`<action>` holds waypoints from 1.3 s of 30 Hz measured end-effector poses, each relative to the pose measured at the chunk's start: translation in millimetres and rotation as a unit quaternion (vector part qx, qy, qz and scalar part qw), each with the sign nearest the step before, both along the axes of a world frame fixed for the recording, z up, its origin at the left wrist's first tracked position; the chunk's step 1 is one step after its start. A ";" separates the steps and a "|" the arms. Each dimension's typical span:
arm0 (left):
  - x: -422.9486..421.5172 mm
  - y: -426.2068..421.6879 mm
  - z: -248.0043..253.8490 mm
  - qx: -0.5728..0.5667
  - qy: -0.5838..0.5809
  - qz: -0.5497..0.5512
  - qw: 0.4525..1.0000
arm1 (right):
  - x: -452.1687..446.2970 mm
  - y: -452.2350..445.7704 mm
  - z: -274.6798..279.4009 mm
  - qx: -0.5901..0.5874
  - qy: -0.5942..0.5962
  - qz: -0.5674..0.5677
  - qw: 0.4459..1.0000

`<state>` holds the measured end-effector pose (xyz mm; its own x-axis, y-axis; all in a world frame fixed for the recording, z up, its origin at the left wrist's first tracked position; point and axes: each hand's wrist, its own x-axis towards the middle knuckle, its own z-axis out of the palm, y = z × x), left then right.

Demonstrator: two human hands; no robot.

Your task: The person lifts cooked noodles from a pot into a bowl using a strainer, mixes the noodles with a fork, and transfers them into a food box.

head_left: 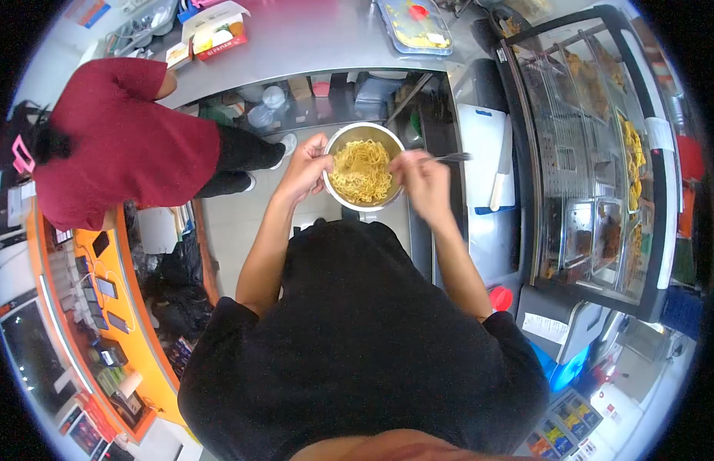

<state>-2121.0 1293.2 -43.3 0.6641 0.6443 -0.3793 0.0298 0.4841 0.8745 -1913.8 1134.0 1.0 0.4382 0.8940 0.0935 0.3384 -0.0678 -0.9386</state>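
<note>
Our left hand [304,170] grips a metal bowl [364,132] of noodles [361,172] by its left side; our right hand [425,183] grasps a fork [455,157].

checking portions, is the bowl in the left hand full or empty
Partly full: yellow noodles lie inside the bowl, with its bare inner side showing around them. How deep they go, I cannot tell.

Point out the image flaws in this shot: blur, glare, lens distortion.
Head view: the right hand looks smeared, the left hand crisper; head view: a pinkish sheen and pale glare lie on the steel counter; head view: the wide lens bends the display case near the edge and leaves black corners.
</note>
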 end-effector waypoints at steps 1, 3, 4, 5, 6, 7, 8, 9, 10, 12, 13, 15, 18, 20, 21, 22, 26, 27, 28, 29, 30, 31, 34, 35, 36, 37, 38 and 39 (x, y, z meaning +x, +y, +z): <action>-0.4 0.0 -1.8 -0.003 -0.003 0.003 1.000 | -2.8 -1.8 -3.3 -0.029 -0.045 0.069 0.996; -1.9 3.1 -6.6 -0.004 -0.009 0.012 1.000 | 7.3 -3.3 13.5 -0.075 -0.088 0.023 0.993; -0.7 6.1 -7.1 -0.007 -0.019 0.018 1.000 | 12.0 -1.7 25.5 -0.100 -0.110 0.000 0.989; -0.3 5.5 -8.9 -0.014 -0.029 0.023 0.999 | 8.2 5.4 34.4 -0.076 -0.136 -0.018 0.988; 1.3 1.6 -11.4 -0.024 -0.040 0.027 0.999 | -2.2 7.2 28.6 -0.042 -0.162 0.017 0.986; 1.1 -3.7 -12.1 -0.022 -0.035 0.036 0.999 | -17.1 6.7 18.6 -0.007 -0.187 0.053 0.981; 3.1 -1.8 -11.0 -0.014 -0.030 0.043 0.999 | -23.6 7.6 13.7 0.032 -0.211 0.086 0.973; 6.1 5.9 -7.7 -0.002 -0.028 0.053 0.998 | -22.9 5.7 26.4 0.018 -0.235 0.121 0.964; 7.3 12.2 -5.2 0.010 -0.024 0.063 0.998 | -12.5 11.0 30.6 -0.026 -0.212 0.096 0.972; 3.3 15.3 -13.5 0.002 -0.014 0.047 0.999 | 16.4 18.8 33.9 -0.124 -0.165 0.037 0.978; 4.9 11.7 -13.7 -0.007 -0.011 0.038 0.999 | 11.0 27.1 22.0 -0.001 -0.248 0.009 0.969; 21.3 9.3 -1.4 -0.021 -0.012 0.047 0.999 | -6.7 24.7 5.0 0.075 -0.234 0.045 0.968; 21.1 27.3 -8.9 0.010 -0.028 0.044 0.999 | 5.5 19.4 14.2 -0.037 -0.227 0.057 0.971; 22.8 26.5 -14.3 0.001 -0.018 0.022 1.000 | 21.6 30.2 14.0 -0.012 -0.247 0.001 0.969; 28.3 23.3 -13.2 -0.004 -0.016 0.013 1.000 | 15.9 37.6 -3.5 0.094 -0.262 -0.010 0.960; 36.6 22.5 -10.8 -0.006 -0.016 0.002 1.000 | 2.8 37.2 -0.7 0.084 -0.210 0.010 0.974; 43.4 35.4 -11.5 0.015 -0.002 0.019 1.000 | 30.4 25.7 0.5 -0.073 -0.211 0.002 0.975; 44.7 35.1 -9.4 0.013 -0.025 0.002 1.000 | 36.3 29.8 23.6 -0.113 -0.204 -0.017 0.972; 45.4 32.9 -9.0 0.006 -0.029 0.002 1.000 | 29.3 29.0 17.6 -0.045 -0.210 -0.007 0.977; 51.5 32.5 -8.3 0.001 -0.036 0.006 0.999 | 21.3 30.9 8.9 0.026 -0.218 0.008 0.976; 54.8 33.1 -4.0 -0.002 -0.038 0.008 0.999 | 11.1 30.2 3.4 0.098 -0.219 0.020 0.971; 58.5 37.3 -6.8 0.006 -0.056 0.017 0.998 | 11.5 22.1 10.7 0.056 -0.220 0.059 0.972; 56.8 43.6 -11.4 0.003 -0.034 0.019 0.999 | 48.4 13.0 49.5 0.006 -0.266 0.023 0.964; 56.5 44.1 -18.0 0.000 -0.051 0.012 0.999 | 50.5 18.2 56.9 0.025 -0.257 0.007 0.966; 54.9 43.5 -15.9 0.003 -0.033 0.015 0.999 | 49.2 24.2 62.1 0.044 -0.248 -0.013 0.968; 56.9 42.0 -9.7 0.008 -0.018 0.011 1.000 | 50.0 30.1 65.6 0.063 -0.243 -0.040 0.967; 61.5 40.5 -4.7 0.014 -0.006 0.001 1.000 | 48.8 40.7 43.1 0.099 -0.242 -0.020 0.965; 64.0 41.2 -18.0 0.051 -0.008 0.015 0.999 | 51.9 45.7 17.1 0.136 -0.248 0.034 0.959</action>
